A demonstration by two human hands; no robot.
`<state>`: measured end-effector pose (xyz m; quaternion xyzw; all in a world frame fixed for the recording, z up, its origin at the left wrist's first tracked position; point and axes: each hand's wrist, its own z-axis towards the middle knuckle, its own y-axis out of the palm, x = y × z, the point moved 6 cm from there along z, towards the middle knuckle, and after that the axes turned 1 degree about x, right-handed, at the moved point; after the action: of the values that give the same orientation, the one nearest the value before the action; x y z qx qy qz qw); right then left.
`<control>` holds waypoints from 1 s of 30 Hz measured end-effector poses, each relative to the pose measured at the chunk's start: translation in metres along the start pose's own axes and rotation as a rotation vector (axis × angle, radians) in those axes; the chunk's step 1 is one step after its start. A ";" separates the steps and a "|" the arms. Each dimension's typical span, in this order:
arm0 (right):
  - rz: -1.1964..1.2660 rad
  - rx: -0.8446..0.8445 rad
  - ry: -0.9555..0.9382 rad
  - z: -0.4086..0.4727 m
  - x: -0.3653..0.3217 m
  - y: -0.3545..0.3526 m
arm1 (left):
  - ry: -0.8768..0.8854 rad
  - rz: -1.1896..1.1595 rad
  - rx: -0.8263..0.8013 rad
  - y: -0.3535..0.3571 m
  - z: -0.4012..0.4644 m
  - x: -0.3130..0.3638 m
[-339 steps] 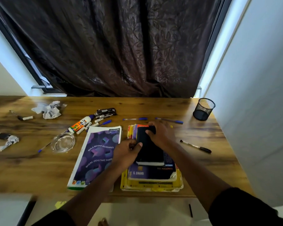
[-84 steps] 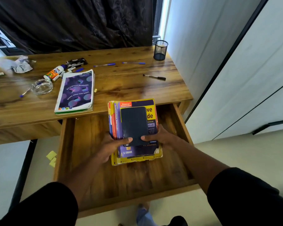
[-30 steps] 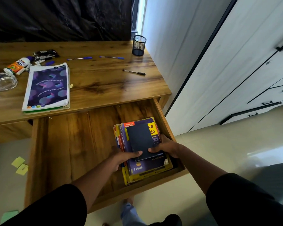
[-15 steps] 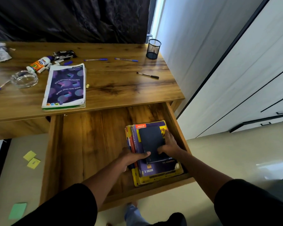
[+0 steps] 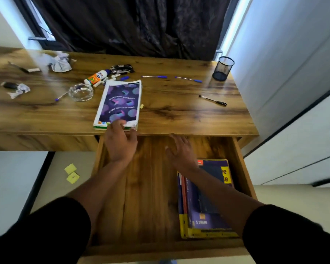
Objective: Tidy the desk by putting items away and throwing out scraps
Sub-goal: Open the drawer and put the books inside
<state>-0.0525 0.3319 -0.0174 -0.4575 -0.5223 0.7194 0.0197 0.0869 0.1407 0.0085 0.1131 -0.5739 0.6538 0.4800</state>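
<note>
Wooden desk (image 5: 179,111) under notebook (image 5: 120,103), pens, scraps.

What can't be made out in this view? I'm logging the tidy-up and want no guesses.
- Stack of books in the drawer, head view: the right forearm hides part of the covers.
- Left hand: motion blur; whether it grips the purple notebook is unclear.
- Mesh pen cup: contents too dark.
- Small items at the desk's left edge: cut off, blurred.
</note>
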 end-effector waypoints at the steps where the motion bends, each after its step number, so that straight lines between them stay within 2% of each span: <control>1: 0.015 -0.018 -0.023 0.014 -0.012 0.005 | -0.030 0.070 0.011 -0.002 0.014 -0.010; 4: 0.066 -0.081 -0.070 0.054 -0.046 0.026 | -0.177 0.247 -0.040 -0.006 0.054 -0.043; 10: 0.122 -0.267 -0.060 0.107 -0.082 0.062 | -0.303 0.335 -0.259 0.006 0.098 -0.089; 13: 0.048 -0.334 -0.063 0.117 -0.084 0.074 | -0.370 0.328 -0.243 0.004 0.110 -0.090; 16: -0.009 -0.322 -0.078 0.124 -0.081 0.078 | -0.447 0.292 -0.217 -0.003 0.122 -0.093; 21: -0.018 -0.302 -0.073 0.123 -0.076 0.078 | -0.694 -0.083 -0.256 -0.003 0.131 -0.107; 26: -0.089 -0.338 -0.081 0.119 -0.077 0.081 | -0.699 -0.406 -0.214 0.001 0.117 -0.095; 30: -0.023 -0.408 -0.081 0.118 -0.083 0.079 | -0.579 -0.481 -0.053 -0.012 0.106 -0.084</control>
<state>-0.0489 0.1675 -0.0213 -0.4167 -0.6627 0.6162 -0.0865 0.0964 0.0062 -0.0094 0.4124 -0.6594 0.4483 0.4406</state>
